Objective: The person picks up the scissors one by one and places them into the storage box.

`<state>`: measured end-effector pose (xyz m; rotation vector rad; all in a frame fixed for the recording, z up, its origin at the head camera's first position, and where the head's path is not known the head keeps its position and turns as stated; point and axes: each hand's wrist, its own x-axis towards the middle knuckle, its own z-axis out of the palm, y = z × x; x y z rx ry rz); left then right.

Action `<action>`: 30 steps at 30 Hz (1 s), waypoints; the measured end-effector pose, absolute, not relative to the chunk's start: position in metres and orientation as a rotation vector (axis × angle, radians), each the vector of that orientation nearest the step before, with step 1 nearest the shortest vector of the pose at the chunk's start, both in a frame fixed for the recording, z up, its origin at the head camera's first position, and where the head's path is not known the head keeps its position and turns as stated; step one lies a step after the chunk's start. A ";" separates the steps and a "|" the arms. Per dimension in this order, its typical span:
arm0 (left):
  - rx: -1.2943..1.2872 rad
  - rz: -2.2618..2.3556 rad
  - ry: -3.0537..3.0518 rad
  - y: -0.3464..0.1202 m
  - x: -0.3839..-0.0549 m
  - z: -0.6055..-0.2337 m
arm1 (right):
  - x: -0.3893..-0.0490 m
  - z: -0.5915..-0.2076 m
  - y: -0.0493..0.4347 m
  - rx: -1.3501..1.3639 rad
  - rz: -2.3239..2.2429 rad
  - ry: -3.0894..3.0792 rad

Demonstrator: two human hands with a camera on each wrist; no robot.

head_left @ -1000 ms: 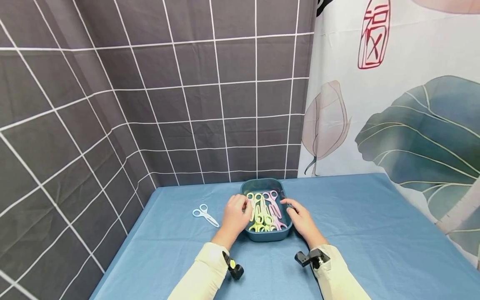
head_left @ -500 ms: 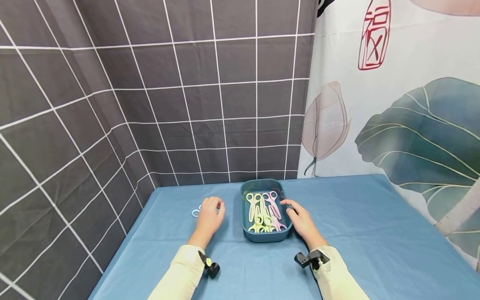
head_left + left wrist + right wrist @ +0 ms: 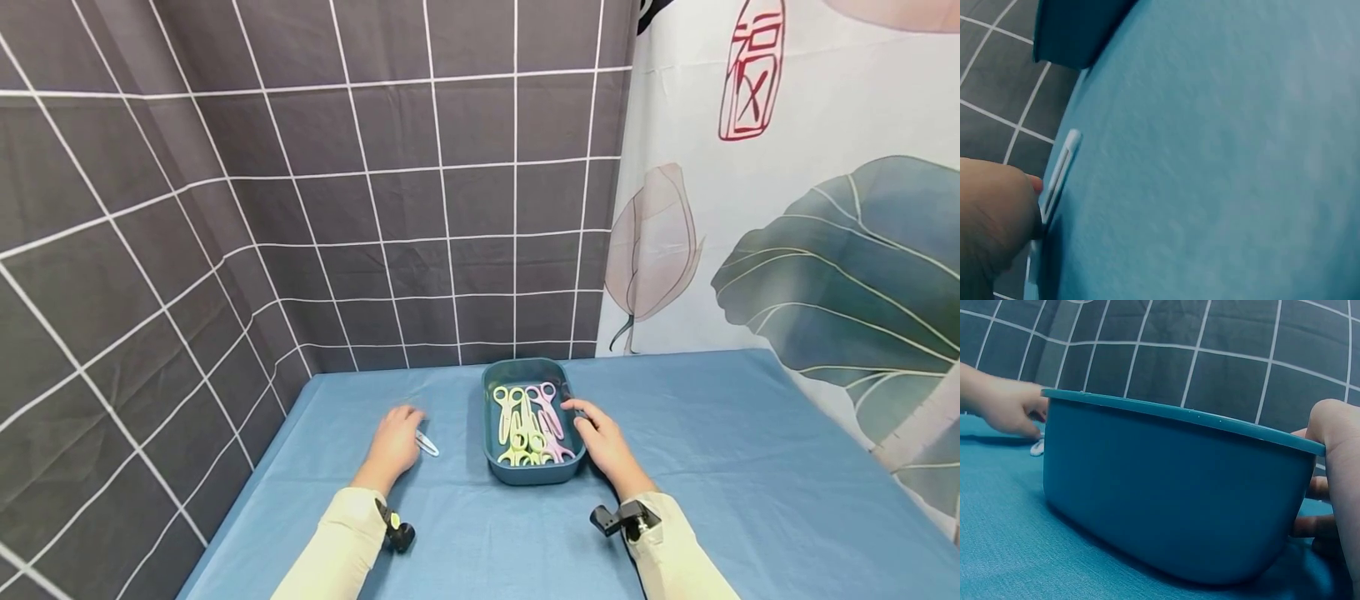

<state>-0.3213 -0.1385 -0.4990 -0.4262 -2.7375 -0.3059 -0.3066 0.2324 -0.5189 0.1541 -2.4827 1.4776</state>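
Observation:
A pair of light blue scissors [image 3: 427,444] lies on the blue cloth left of the bin, its blades pointing toward the front right. My left hand [image 3: 394,440] is over its handles, which are hidden beneath it. In the left wrist view the scissors [image 3: 1059,178] extend out from under the hand [image 3: 997,215]; I cannot tell whether the fingers pinch them. My right hand [image 3: 606,442] grips the right side of a dark blue plastic bin [image 3: 535,475], with one finger over the rim and others against the outside wall. Inside lie several yellow-green scissors [image 3: 504,417] and pink scissors [image 3: 551,417].
A blue cloth [image 3: 735,467] covers the table. Behind it hangs a dark grey curtain [image 3: 472,200] with white grid lines, which also runs along the left side. A white curtain with leaf prints [image 3: 832,258] hangs at the back right.
My left hand has moved left from the bin to the light blue scissors, now covering their handles. The scissors' blades and the bin have kept their places. My right hand stays at the bin's rim.

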 end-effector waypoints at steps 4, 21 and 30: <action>-0.405 -0.253 -2.811 -0.140 -0.321 -0.502 | -0.306 -0.520 0.232 0.160 1.466 -2.490; -0.456 -0.168 -2.729 -0.151 -0.324 -0.504 | -0.307 -0.520 0.232 0.182 1.476 -2.467; -0.413 -0.169 -2.735 -0.151 -0.322 -0.507 | -0.307 -0.518 0.233 0.166 1.473 -2.491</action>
